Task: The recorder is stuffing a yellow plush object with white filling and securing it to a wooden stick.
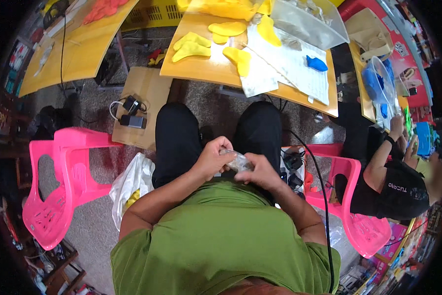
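Over my lap, both hands hold one small clear plastic bag (236, 160). My left hand (212, 157) pinches its upper left end. My right hand (260, 172) grips its right side from below. The bag's contents are too small to make out. I sit in black trousers and a green shirt, with the hands close to my belly.
A wooden table (201, 66) ahead carries yellow soft shapes (191, 46), a white sheet and a blue piece (317, 63). Pink plastic chairs (58, 187) stand at both sides. A white bag (132, 182) lies by my left leg. Another person (393, 177) sits at right. A power adapter (132, 120) lies on cardboard.
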{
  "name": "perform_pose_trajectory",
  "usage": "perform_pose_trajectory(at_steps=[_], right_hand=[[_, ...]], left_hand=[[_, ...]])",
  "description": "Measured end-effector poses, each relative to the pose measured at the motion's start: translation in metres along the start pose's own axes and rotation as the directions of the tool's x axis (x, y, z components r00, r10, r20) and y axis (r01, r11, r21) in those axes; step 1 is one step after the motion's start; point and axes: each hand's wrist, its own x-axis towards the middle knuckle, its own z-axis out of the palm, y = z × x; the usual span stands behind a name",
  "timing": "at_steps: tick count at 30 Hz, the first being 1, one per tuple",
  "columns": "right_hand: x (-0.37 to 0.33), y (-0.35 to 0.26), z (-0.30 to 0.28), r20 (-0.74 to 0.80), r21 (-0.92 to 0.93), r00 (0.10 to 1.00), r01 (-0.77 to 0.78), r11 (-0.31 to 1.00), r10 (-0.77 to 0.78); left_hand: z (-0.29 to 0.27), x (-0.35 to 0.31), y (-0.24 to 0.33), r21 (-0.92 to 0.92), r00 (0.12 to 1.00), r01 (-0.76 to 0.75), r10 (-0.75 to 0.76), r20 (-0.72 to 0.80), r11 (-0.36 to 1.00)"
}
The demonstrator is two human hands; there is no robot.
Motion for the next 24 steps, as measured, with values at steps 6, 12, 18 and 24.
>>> perform_pose_trajectory(at_steps=[6, 12, 18, 24], right_hand=[[-0.001, -0.010, 0.000, 0.049, 0.159, 0.964, -0.264, 0.951, 0.260], [0.012, -0.001, 0.006, -0.147, -0.122, 0.953, 0.250, 0.961, -0.267], [0.021, -0.023, -0.032, -0.105, 0.392, 0.990, -0.044, 0.919, 0.092], [0.039, -0.038, -0.056, -0.306, 0.620, 0.941, 0.080, 0.780, 0.147]], left_hand=[[-0.004, 0.001, 0.004, -0.003, 0.993, 0.021, -0.020, 0.112, 1.000], [0.004, 0.010, 0.021, 0.301, 0.983, -0.113, 0.063, 0.172, 0.947], [0.014, 0.062, 0.075, 0.361, 0.946, -0.324, 0.300, 0.123, 0.874], [0.020, 0.167, 0.152, 0.963, 0.709, -0.010, 0.681, -0.183, 0.269]])
